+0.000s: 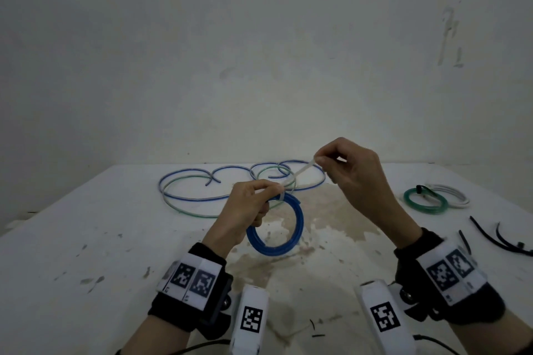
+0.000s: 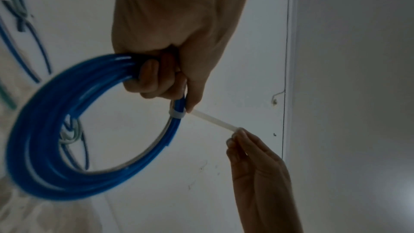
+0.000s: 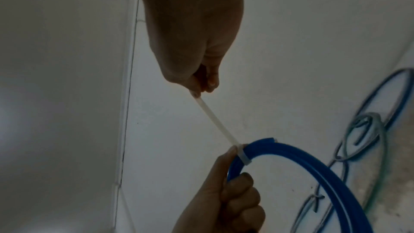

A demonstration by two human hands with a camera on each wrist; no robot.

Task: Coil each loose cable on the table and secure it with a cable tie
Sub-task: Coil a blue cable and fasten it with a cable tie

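Observation:
A blue cable coil (image 1: 277, 230) hangs above the table centre, gripped at its top by my left hand (image 1: 253, 202). In the left wrist view the fingers curl round the blue cable coil (image 2: 56, 130) beside a white cable tie (image 2: 210, 120) looped around the bundle. My right hand (image 1: 346, 170) pinches the tie's free tail (image 1: 302, 170), stretched taut up and to the right. The right wrist view shows the white cable tie (image 3: 215, 121) running from my right hand (image 3: 201, 84) down to the blue cable coil (image 3: 313, 162), where my left hand (image 3: 228, 192) holds it.
Loose blue and green cables (image 1: 202, 193) sprawl across the back of the white table (image 1: 86, 253). A tied green coil (image 1: 425, 200) and a white coil (image 1: 452, 194) lie at the right. Black cable ties (image 1: 501, 239) lie near the right edge. A wall stands behind the table.

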